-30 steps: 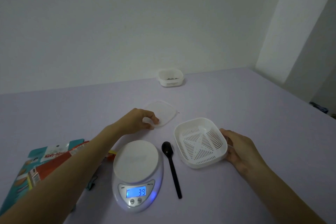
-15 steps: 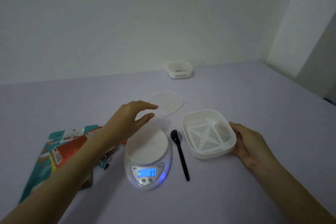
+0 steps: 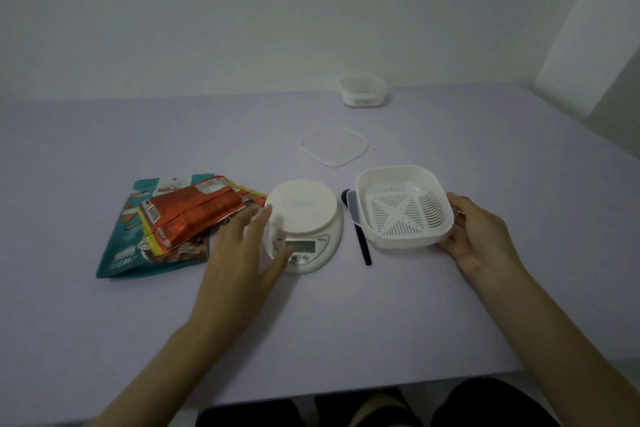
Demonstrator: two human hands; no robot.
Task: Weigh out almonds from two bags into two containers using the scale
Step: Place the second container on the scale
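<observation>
Fingers point(image 3: 255, 228) of the left hand point(image 3: 239, 263) are being held straight and spread beside the digital scale point(image 3: 304, 215), while the perforated white container point(image 3: 398, 243), just right of it, is being gripped by the right hand point(image 3: 481, 239), probably for weighing.

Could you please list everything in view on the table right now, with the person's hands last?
Kitchen scale: one, white, middle of the table.
Spoon: one, black, between the scale and the near container.
Near container: one, white with a slotted bottom, right of the scale.
Far container: one, white, near the table's far edge.
Lid: one, clear, flat behind the scale.
Red bag: one, red-orange, on the teal bag, left of the scale.
Teal bag: one, teal, underneath.
Table: one, pale lilac.
Left hand: one, open, at the scale's left side.
Right hand: one, grips the near container's right rim.
</observation>
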